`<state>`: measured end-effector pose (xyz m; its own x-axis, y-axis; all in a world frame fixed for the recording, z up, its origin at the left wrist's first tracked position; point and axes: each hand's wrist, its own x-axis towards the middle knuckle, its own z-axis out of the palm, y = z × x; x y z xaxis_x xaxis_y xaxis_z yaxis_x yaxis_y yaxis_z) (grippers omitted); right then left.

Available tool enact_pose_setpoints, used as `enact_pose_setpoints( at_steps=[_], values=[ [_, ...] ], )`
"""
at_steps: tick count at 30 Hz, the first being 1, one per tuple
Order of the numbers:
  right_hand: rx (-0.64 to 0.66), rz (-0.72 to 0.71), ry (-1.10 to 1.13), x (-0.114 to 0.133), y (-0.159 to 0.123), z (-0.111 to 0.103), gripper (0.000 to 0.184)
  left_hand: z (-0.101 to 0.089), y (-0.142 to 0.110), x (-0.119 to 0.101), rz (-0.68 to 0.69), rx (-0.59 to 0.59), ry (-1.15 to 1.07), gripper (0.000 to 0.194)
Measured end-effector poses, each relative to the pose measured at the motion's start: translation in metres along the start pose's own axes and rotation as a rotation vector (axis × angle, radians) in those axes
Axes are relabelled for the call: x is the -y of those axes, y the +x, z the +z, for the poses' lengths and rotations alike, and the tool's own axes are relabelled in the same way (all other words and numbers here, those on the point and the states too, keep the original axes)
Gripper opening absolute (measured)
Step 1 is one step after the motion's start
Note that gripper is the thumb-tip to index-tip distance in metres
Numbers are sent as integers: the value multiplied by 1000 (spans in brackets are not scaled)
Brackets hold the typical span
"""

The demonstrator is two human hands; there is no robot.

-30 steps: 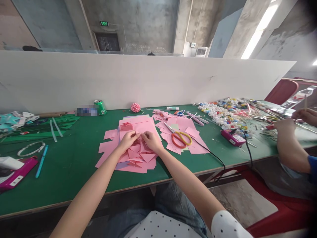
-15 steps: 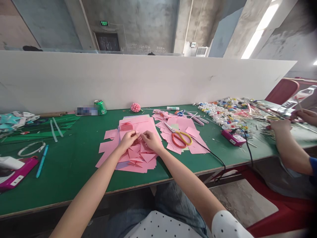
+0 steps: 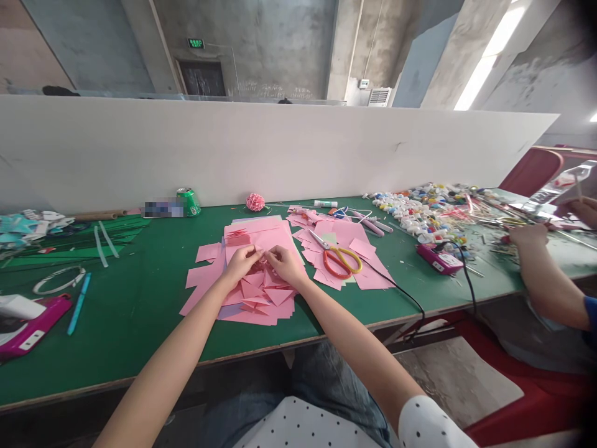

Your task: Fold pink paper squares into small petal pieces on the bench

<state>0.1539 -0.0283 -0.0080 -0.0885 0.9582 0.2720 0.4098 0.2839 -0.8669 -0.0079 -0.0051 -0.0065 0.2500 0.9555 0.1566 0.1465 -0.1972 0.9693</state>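
Note:
My left hand (image 3: pixel 243 262) and my right hand (image 3: pixel 282 264) meet over a heap of folded pink paper pieces (image 3: pixel 254 292). Both are closed, with fingertips pinched on a small piece of pink paper that they mostly hide. Beneath lie larger pink paper sheets (image 3: pixel 270 233), with a small stack of folded pink paper (image 3: pixel 237 238) at their upper left. To the right, scissors (image 3: pixel 342 260) with one red and one yellow handle rest on more pink paper (image 3: pixel 377 281). A pink paper flower ball (image 3: pixel 255 202) sits behind, near the white board.
A green can (image 3: pixel 188 203) stands by the white board (image 3: pixel 280 155). Bottle caps (image 3: pixel 415 208) are heaped at right, near a magenta power strip (image 3: pixel 439 259) with a black cable. A blue pen (image 3: pixel 79 303) lies at left. Another person's hands (image 3: pixel 529 236) work at far right.
My hands stay in almost the same place, still pinching the paper. At far right, the other person's farther hand has shifted slightly.

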Motion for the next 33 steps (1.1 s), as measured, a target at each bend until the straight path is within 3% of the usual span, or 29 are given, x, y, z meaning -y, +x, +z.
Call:
enact_pose_setpoints(
  at_steps=[10,22,33],
  values=[
    [-13,-30,-55,1,0,-2,26,2,0,-1,51,-62,13,39],
    [-16,21,59,-7,3,1,35,-1,1,-1,92,-116,58,39],
    [-27,-13,35,-5,2,0,26,-2,2,2,115,-131,84,36]
  ],
)
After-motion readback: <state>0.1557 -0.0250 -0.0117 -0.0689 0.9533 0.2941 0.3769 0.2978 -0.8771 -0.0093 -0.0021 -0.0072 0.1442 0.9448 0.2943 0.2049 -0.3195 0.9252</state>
